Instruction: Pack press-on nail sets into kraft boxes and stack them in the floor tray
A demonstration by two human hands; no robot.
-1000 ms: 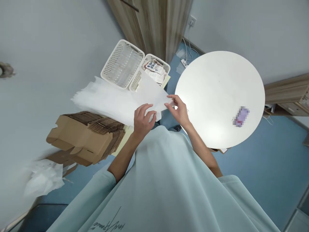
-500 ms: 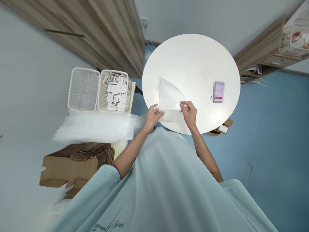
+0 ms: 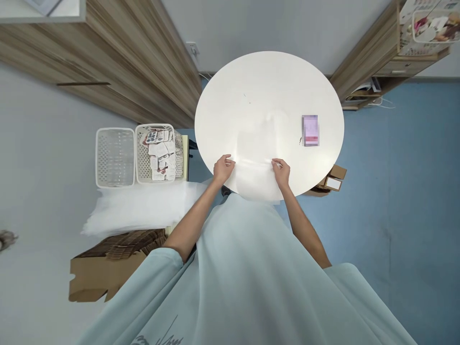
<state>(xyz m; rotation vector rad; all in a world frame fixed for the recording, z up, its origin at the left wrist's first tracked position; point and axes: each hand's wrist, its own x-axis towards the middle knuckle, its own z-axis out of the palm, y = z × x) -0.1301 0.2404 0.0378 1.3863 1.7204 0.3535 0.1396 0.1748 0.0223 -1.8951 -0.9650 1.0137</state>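
A thin, translucent white sheet (image 3: 256,146) lies over the front part of the round white table (image 3: 223,96), its lower end reaching past the table edge near my shirt. My left hand (image 3: 223,170) pinches its left side, fingertips pressed together at the edge. On the opposite side, my right hand (image 3: 282,172) grips the sheet between thumb and fingers. Whether the sheet is a single layer or a bag, I cannot tell. Right of my right hand, a blurred pinkish-purple rectangular item (image 3: 310,130) rests on the table.
To the left stand a clear-looking white basket (image 3: 115,158) and a second white basket (image 3: 138,158) holding printed cards or packets. Below them lies a stack of white sheets (image 3: 140,208), then folded brown cardboard (image 3: 108,273). Cardboard boxes (image 3: 332,179) sit beneath the table's right edge.
The sheet, raised and folded at its far end before, now lies flatter and extends toward me. My hands have moved slightly apart, still holding its sides. The view has shifted.
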